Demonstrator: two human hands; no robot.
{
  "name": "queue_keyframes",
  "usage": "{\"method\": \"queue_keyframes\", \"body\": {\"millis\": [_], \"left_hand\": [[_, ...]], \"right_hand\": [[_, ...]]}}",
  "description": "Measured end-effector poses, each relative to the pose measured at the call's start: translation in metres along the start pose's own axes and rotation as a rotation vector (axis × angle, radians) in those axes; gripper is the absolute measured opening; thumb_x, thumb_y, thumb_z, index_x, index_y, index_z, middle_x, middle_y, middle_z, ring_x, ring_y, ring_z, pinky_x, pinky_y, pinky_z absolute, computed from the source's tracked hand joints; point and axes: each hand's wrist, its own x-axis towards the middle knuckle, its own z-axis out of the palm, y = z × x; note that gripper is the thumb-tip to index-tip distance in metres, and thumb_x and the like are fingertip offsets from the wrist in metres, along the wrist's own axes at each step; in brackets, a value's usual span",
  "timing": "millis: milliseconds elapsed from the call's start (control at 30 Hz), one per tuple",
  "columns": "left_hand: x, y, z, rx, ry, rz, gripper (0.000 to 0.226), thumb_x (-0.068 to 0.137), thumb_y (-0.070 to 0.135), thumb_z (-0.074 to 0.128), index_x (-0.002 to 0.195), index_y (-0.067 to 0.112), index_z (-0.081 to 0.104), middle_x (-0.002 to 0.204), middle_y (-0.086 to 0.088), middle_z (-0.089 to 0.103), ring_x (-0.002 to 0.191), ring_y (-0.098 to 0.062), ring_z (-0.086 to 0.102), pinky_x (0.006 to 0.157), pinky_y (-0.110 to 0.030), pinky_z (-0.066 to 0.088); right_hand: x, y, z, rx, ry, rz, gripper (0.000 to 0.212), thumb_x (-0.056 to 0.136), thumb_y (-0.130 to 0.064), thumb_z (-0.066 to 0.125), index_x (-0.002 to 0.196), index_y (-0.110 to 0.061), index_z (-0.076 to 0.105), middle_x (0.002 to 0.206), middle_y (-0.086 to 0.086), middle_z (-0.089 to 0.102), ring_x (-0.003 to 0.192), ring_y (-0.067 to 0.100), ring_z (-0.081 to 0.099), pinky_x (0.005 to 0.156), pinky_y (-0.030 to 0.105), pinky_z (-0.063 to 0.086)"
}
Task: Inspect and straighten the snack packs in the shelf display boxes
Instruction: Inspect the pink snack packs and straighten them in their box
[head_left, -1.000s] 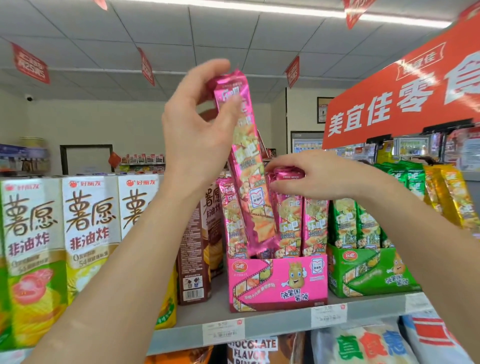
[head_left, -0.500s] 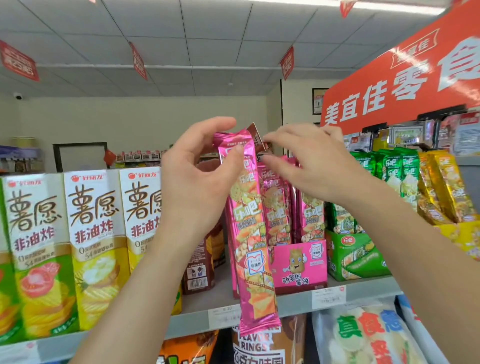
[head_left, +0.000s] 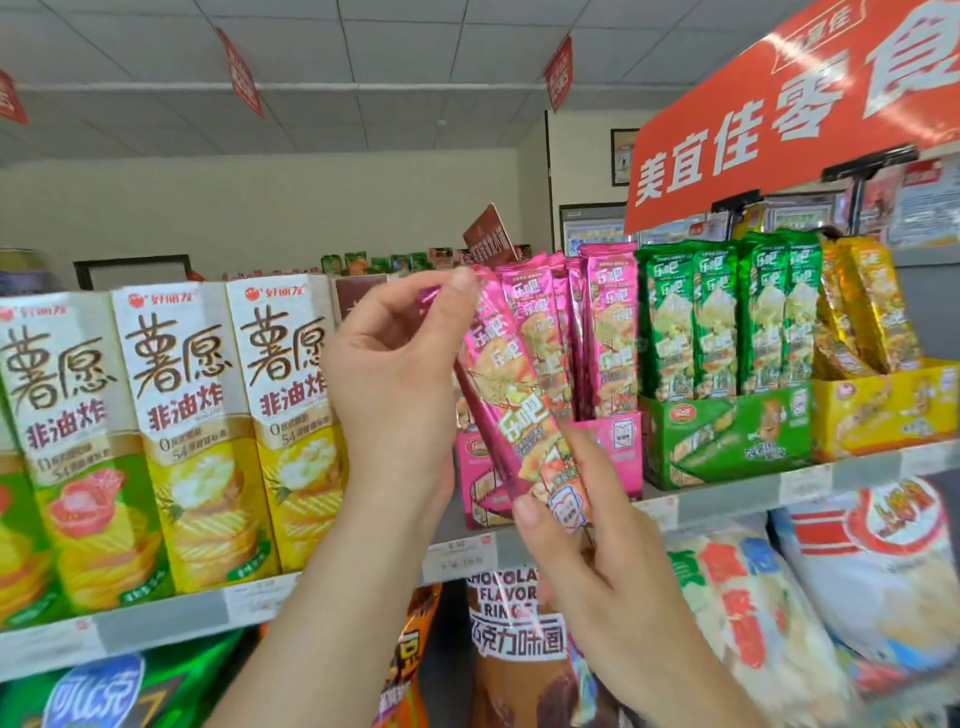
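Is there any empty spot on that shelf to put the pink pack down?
One bare strip of shelf shows just left of the pink display box, beside the brown carton. Elsewhere crowded: yellow cartons, green box and yellow box stand shoulder to shoulder.

1. At your left, three tall cartons (head_left: 182, 431) stand upright side by side, white above and yellow or green below, printed with large brown characters.
2. Just right of them, a dark brown carton (head_left: 358, 299) shows only its top.
3. A grey rail (head_left: 156, 623) below carries white price labels (head_left: 457, 558).
4. Beneath it you see a brown bag (head_left: 504, 597) marked "CHOCOLATE FLAVOR RINGS", a green bag (head_left: 130, 686) to its left and white bags (head_left: 737, 597) to its right.
5. An orange sign (head_left: 779, 114) with white characters hangs at upper right.
6. Red pennants (head_left: 240, 73) hang from the tiled ceiling (head_left: 389, 47).
7. A framed picture (head_left: 622, 156) is on the far wall.
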Motion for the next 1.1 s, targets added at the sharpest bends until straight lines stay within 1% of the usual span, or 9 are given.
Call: {"method": "queue_keyframes", "body": {"millis": [67, 167, 333, 467, 633, 733, 833, 933, 1100], "left_hand": [[-0.002, 0.003, -0.004, -0.143, 0.002, -0.15, 0.01, 0.085, 0.006, 0.07, 0.076, 0.009, 0.07, 0.067, 0.002, 0.068, 0.062, -0.008, 0.062, 0.06, -0.022, 0.05], [-0.002, 0.007, -0.01, -0.227, 0.009, -0.324, 0.011, 0.088, 0.008, 0.067, 0.077, 0.006, 0.066, 0.062, 0.0, 0.066, 0.053, -0.007, 0.06, 0.053, -0.02, 0.049], [-0.009, 0.015, -0.013, -0.188, 0.027, -0.394, 0.01, 0.087, 0.013, 0.068, 0.082, 0.005, 0.065, 0.064, -0.001, 0.068, 0.054, -0.009, 0.062, 0.053, -0.021, 0.05], [-0.011, 0.021, -0.012, -0.208, 0.057, -0.363, 0.009, 0.088, 0.01, 0.066, 0.086, 0.001, 0.067, 0.066, -0.002, 0.066, 0.051, -0.007, 0.059, 0.05, -0.019, 0.047], [-0.016, 0.027, -0.006, -0.174, 0.018, -0.37, 0.013, 0.088, 0.018, 0.065, 0.084, 0.006, 0.066, 0.067, -0.002, 0.063, 0.054, -0.009, 0.058, 0.054, -0.022, 0.049], [-0.022, 0.03, -0.004, -0.073, -0.085, -0.353, 0.024, 0.088, 0.035, 0.063, 0.08, 0.013, 0.068, 0.069, 0.001, 0.067, 0.062, -0.01, 0.061, 0.062, -0.025, 0.052], [-0.031, 0.031, -0.006, 0.303, -0.271, -0.229, 0.039, 0.077, 0.059, 0.065, 0.087, 0.021, 0.071, 0.077, 0.006, 0.065, 0.07, -0.007, 0.057, 0.066, -0.024, 0.047], [-0.038, 0.033, -0.005, 0.414, -0.256, -0.205, 0.026, 0.074, 0.046, 0.076, 0.087, 0.024, 0.072, 0.075, 0.007, 0.064, 0.066, -0.006, 0.056, 0.061, -0.021, 0.05], [-0.05, 0.033, 0.006, 0.219, -0.204, -0.295, 0.019, 0.068, 0.033, 0.08, 0.083, 0.021, 0.075, 0.082, -0.004, 0.068, 0.074, -0.019, 0.061, 0.07, -0.036, 0.053]], "right_hand": [[-0.003, 0.002, -0.001, -0.125, 0.057, -0.025, 0.057, 0.083, -0.072, 0.041, 0.137, -0.06, 0.024, 0.069, -0.028, 0.058, 0.058, -0.005, 0.054, 0.051, 0.007, 0.033], [-0.012, 0.003, 0.002, -0.261, 0.122, -0.048, 0.058, 0.082, -0.072, 0.043, 0.135, -0.064, 0.022, 0.073, -0.024, 0.055, 0.055, -0.006, 0.05, 0.049, 0.007, 0.032], [-0.024, 0.005, 0.005, -0.322, 0.18, -0.026, 0.067, 0.076, -0.071, 0.055, 0.131, -0.07, 0.017, 0.099, -0.032, 0.063, 0.079, -0.009, 0.063, 0.06, 0.009, 0.048], [-0.034, 0.009, 0.001, 0.043, 0.057, 0.08, 0.062, 0.069, -0.057, 0.073, 0.123, -0.063, 0.042, 0.102, -0.026, 0.068, 0.083, -0.003, 0.069, 0.067, 0.013, 0.053], [-0.046, 0.01, -0.01, 0.477, -0.105, 0.239, 0.048, 0.066, -0.042, 0.079, 0.109, -0.049, 0.059, 0.085, 0.003, 0.071, 0.058, 0.015, 0.065, 0.055, 0.025, 0.052], [-0.052, 0.011, -0.017, 0.276, 0.019, 0.187, 0.048, 0.071, -0.042, 0.079, 0.114, -0.048, 0.058, 0.091, -0.011, 0.072, 0.07, 0.006, 0.068, 0.062, 0.017, 0.052], [-0.059, 0.014, -0.024, 0.071, 0.121, 0.137, 0.049, 0.08, -0.033, 0.077, 0.115, -0.055, 0.051, 0.1, -0.03, 0.066, 0.081, -0.007, 0.066, 0.065, 0.005, 0.047], [-0.066, 0.013, -0.032, -0.031, 0.143, 0.111, 0.043, 0.083, -0.053, 0.066, 0.119, -0.06, 0.043, 0.109, -0.034, 0.058, 0.091, -0.009, 0.061, 0.067, 0.003, 0.045], [-0.077, 0.007, -0.046, 0.236, 0.045, 0.113, 0.039, 0.083, -0.075, 0.047, 0.121, -0.066, 0.046, 0.107, -0.028, 0.062, 0.095, -0.004, 0.062, 0.071, 0.004, 0.045]]}}
